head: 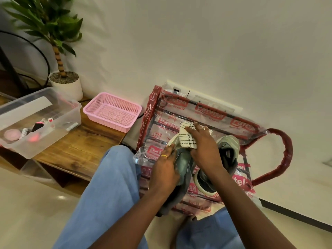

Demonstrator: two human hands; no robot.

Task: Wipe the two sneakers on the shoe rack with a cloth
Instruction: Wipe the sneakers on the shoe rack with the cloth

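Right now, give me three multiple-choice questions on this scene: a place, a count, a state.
1. The pink basket sits on: A the wooden bench; B the floor; C a lap.
2. Grey sneakers in view: A one; B two; C three.
3. The striped cloth is: A folded in the basket; B pressed on the toe of the held sneaker; C on the plant.
Answers: A, the bench top lies under it. B, the left hand grips one, the second sneaker lies on the shoe rack. B, the right hand presses it there.

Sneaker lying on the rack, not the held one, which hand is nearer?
Right. The right hand, pressing the cloth, is just left of that sneaker; the left hand grips the far side of the other sneaker.
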